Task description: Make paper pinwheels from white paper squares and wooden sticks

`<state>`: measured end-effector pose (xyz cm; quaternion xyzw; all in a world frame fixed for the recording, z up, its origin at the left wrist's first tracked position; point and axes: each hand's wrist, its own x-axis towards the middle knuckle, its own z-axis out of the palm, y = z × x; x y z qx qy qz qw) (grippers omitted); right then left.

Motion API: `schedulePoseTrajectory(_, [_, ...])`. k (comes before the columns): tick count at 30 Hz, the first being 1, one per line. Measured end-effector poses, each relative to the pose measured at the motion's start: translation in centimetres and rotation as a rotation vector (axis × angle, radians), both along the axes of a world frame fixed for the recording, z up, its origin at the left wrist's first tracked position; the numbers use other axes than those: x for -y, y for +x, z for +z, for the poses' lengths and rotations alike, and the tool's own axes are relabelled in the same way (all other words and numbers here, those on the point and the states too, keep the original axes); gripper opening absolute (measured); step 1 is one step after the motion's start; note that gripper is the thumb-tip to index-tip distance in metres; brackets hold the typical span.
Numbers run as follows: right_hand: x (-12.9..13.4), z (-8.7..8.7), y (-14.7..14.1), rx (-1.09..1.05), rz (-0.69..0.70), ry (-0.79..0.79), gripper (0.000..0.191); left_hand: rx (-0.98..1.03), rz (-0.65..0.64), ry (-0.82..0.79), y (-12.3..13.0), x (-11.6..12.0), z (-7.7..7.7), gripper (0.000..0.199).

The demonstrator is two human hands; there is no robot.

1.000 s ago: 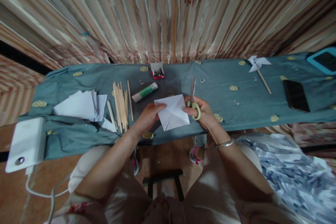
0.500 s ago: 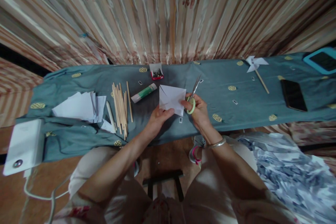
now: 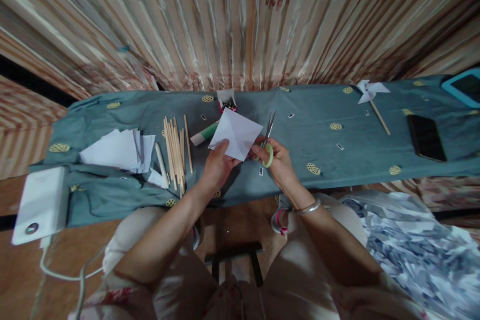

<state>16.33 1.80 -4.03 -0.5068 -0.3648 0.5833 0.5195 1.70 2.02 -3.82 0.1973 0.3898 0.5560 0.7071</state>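
A white square of paper (image 3: 237,132) with diagonal creases is pinched in my left hand (image 3: 217,162), thumb on top and fingers beneath. My right hand (image 3: 280,161) is closed around a pair of scissors (image 3: 268,152) with pale green handles, the blades pointing away from me. The right fingertips are close to the paper's right edge; whether they touch it I cannot tell. Behind the paper, a green and white glue stick (image 3: 205,133) is partly covered, as is a small red box (image 3: 228,103) of dark metal pieces.
Several wooden sticks (image 3: 174,152), a white pen-like stick (image 3: 161,160) and a paper stack (image 3: 116,150) lie left. A paper pinwheel (image 3: 369,91), black phone (image 3: 426,137) and blue-framed tablet (image 3: 465,87) lie right. A white power bank (image 3: 41,205) sits at the left edge; paper scraps (image 3: 420,245) fill the lower right.
The paper has turned so a corner points away from me, and it has come up over the glue stick and box front. My left hand has shifted left; the scissors stay in my right hand.
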Motion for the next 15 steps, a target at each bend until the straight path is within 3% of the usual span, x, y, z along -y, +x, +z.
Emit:
schedulePoseTrajectory(9, [1.3, -0.8, 0.8, 0.102, 0.425, -0.044, 0.053, 0.087, 0.018, -0.059, -2.1, -1.8, 1.6, 0.034])
schedulePoseTrajectory(15, [1.8, -0.5, 1.4, 0.103, 0.590, -0.082, 0.049, 0.087, 0.007, -0.093, -2.4, -2.2, 1.8, 0.037])
